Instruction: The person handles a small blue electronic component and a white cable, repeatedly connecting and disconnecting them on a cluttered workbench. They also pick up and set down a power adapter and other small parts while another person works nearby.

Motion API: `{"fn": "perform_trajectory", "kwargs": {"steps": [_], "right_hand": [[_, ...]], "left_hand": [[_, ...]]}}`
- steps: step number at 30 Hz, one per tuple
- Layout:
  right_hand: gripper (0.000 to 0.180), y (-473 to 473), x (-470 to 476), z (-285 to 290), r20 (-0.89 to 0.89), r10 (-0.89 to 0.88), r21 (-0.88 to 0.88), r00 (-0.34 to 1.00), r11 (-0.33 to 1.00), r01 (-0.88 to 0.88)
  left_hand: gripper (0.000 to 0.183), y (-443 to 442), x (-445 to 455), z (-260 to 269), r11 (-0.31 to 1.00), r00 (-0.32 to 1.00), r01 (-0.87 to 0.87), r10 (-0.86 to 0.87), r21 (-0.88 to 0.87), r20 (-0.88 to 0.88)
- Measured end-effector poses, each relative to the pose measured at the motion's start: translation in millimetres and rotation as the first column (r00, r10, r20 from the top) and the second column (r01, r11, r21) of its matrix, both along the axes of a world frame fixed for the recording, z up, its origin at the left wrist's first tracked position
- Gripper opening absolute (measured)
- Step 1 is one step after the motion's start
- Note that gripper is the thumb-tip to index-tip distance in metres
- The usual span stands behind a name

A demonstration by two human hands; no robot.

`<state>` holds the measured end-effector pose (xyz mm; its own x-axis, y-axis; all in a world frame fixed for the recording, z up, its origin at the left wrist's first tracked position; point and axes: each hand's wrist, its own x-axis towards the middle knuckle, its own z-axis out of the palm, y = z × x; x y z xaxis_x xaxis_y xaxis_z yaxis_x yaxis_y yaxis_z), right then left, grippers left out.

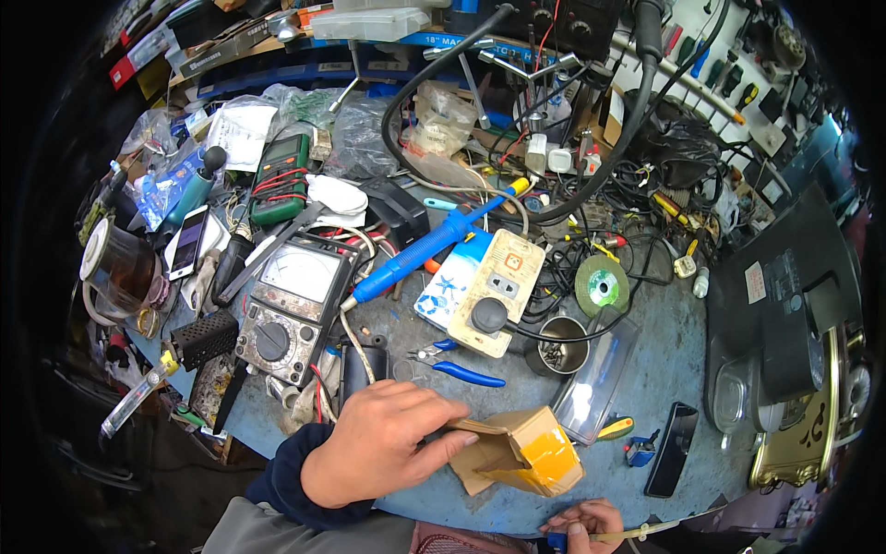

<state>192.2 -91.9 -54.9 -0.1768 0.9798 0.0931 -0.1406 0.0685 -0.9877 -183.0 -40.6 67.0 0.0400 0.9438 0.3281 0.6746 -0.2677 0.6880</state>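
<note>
My left hand (394, 440) grips the flap of a small open cardboard box (516, 450) between thumb and fingers. Yellow tape covers the box's right end, and its open side faces my palm. At the lower edge of the view, my right hand (585, 523) pinches a small blue part (556, 542), mostly cut off by the frame. A pale yellowish strip (626, 533) runs rightward from that hand; whether it joins the blue part I cannot tell. Another small blue component (642, 450) lies on the blue-grey bench (609, 478), beside a black smartphone (671, 450).
An analog multimeter (294, 298), blue soldering iron (415, 249), blue-handled cutters (467, 374) and power strip (498, 291) crowd the middle. A metal cup of screws (564, 346) and a clear plastic case (595, 381) stand behind the box. A jug of dark liquid (121, 270) sits far left.
</note>
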Motion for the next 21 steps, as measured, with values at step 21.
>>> {"fn": "perform_trajectory", "kwargs": {"steps": [21], "right_hand": [[0.027,9,2,-4,0.052,-0.088,-0.021,0.995,0.996,0.089]], "left_hand": [[0.009,-19,2,5,0.874,0.899,-0.217,0.005,0.435,0.438]]}}
